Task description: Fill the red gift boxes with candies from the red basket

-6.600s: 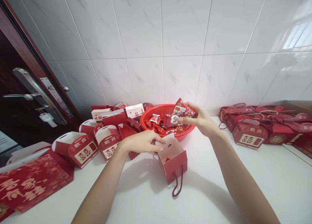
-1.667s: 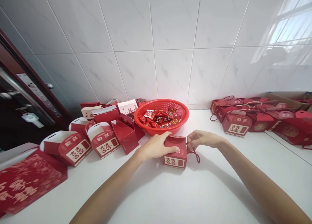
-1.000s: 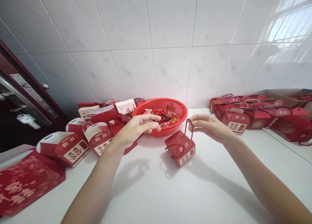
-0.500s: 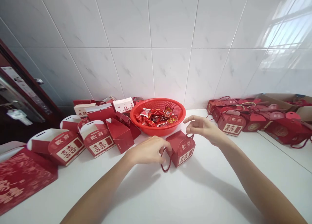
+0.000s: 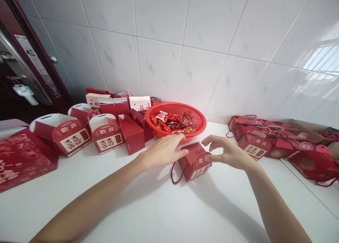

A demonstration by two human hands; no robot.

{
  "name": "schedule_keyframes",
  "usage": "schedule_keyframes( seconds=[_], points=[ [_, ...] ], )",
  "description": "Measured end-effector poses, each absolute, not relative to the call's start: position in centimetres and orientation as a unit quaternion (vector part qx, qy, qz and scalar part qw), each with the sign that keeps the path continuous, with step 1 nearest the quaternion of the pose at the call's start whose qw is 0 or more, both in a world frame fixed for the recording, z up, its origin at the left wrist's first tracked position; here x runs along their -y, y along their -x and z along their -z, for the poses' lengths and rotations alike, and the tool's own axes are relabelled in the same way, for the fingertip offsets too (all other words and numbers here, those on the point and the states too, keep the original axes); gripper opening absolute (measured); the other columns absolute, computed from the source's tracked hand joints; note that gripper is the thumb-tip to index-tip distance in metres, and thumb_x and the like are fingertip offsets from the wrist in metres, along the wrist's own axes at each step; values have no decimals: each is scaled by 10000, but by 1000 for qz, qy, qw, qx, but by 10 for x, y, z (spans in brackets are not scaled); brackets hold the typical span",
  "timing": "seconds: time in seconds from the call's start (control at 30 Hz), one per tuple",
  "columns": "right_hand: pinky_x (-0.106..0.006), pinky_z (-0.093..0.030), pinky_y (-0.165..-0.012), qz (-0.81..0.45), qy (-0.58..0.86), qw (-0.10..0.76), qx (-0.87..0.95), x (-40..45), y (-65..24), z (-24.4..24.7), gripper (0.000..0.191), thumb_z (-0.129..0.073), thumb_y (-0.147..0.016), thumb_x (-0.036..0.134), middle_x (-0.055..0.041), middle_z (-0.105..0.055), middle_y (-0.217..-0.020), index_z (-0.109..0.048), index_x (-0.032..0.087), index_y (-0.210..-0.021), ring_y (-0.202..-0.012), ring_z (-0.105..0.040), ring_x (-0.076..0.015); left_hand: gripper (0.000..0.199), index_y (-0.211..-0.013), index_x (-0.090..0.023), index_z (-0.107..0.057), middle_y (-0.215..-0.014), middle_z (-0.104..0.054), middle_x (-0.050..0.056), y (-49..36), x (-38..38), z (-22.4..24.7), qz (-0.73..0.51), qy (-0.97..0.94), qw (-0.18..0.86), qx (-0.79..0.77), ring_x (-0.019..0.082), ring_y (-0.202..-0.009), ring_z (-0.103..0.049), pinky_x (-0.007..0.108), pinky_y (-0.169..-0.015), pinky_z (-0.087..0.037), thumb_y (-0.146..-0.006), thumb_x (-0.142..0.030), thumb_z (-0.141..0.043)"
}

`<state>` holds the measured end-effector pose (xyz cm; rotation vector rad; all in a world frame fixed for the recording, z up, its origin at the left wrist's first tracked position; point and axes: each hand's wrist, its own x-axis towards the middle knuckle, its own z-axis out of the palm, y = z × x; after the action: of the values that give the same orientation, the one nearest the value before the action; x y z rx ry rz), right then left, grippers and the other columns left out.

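A closed red paper candy box [image 5: 194,158] with a cream label on its front stands on the white tabletop, a dark red cord looping out at its left. My left hand [image 5: 164,153] is at the box's left upper edge, thumb and fingers apart, nothing held. At the right end is my right hand [image 5: 229,153], its thumb in front of the box and its fingers curved behind; a gap shows between them. Whether that thumb touches the card cannot be told. Just behind is a red plastic basket [image 5: 202,125] of wrapped candies [image 5: 172,123].
Several open red boxes [image 5: 109,140] stand at the left, beside a larger red box [image 5: 23,162]. Several closed boxes with cords [image 5: 256,146] are grouped at the right, before a cardboard carton [image 5: 304,126]. A tiled wall [image 5: 159,66] rises behind; a door with keys [image 5: 25,93] is far left.
My left hand has let go of the cord and spread its fingers by the box top. My right thumb has moved lower, across the box front. The camera view has tilted.
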<state>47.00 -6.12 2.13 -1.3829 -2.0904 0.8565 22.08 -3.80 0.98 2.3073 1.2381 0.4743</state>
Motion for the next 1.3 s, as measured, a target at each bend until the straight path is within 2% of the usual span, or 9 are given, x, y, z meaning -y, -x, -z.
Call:
schedule_keyframes(
  seconds=[0.1,0.23,0.37,0.47,0.63,0.73,0.83,1.13,1.3],
  points=[
    [-411,-538,-834,-283,551,231,751,54,-471,-7,424,-744,-722,397,-74,-649,-1133,-621,245,-1097,-887,-629,-226,358,-1167,-242,-658,-1188,-680,77,-222,36,-6,-157,-860,249,-417,294,-1121,-601,337,-849,-425,-960,-431,-435],
    [-431,-533,-860,-281,581,203,736,45,-471,11,614,-752,-736,452,-106,-582,-1309,-535,269,-1280,-1006,-619,-256,435,-961,-246,-713,-970,-711,57,-224,32,0,-129,-867,285,-389,269,-984,-639,306,-773,-417,-988,-502,-362],
    [-442,-506,-937,-346,586,168,714,39,-474,17,728,-758,-757,503,-137,-563,-1358,-471,265,-1382,-1220,-552,-308,379,-1145,-279,-650,-989,-726,31,-224,31,4,-109,-851,347,-380,240,-887,-662,278,-699,-418,-947,-534,-452],
    [-410,-512,-924,-407,580,140,692,36,-477,16,785,-759,-756,552,-145,-583,-1339,-450,254,-1413,-1214,-571,-306,442,-1217,-268,-599,-1051,-720,54,-226,33,5,-88,-840,371,-387,253,-911,-667,275,-683,-432,-881,-552,-552],
    [-310,-520,-748,-449,567,120,680,33,-477,14,685,-779,-721,590,-69,-711,-1002,-578,230,-1268,-892,-671,-226,513,-1239,-262,-594,-1157,-701,71,-231,32,6,-91,-821,399,-398,279,-1016,-655,279,-716,-450,-791,-500,-667],
    [-257,-452,-574,-440,571,134,680,32,-477,14,631,-799,-684,583,3,-655,-732,-620,205,-1157,-672,-604,-162,527,-1218,-260,-619,-1133,-709,61,-233,31,7,-104,-807,414,-408,273,-989,-663,271,-695,-447,-746,-478,-707],
    [-231,-349,-451,-414,582,161,681,33,-476,12,643,-818,-654,529,48,-576,-636,-597,212,-1168,-550,-508,-125,552,-1212,-246,-632,-1076,-718,55,-234,31,8,-117,-798,420,-416,263,-919,-670,263,-641,-427,-719,-477,-722],
    [-312,-485,-700,-278,566,311,711,40,-471,-1,202,-632,-745,276,-18,-693,-721,-682,204,-928,-725,-647,-193,393,-1107,-182,-707,-743,-677,10,-234,27,9,-186,-772,486,-365,166,-645,-591,258,-569,-406,-754,-353,-693],
    [-322,-479,-714,-201,577,290,736,41,-476,-7,130,-586,-793,281,-26,-720,-737,-696,220,-828,-725,-651,-201,407,-1114,-147,-698,-653,-599,-19,-227,22,-8,-220,-684,597,-357,110,-549,-514,262,-558,-429,-759,-347,-715]
  ],
)
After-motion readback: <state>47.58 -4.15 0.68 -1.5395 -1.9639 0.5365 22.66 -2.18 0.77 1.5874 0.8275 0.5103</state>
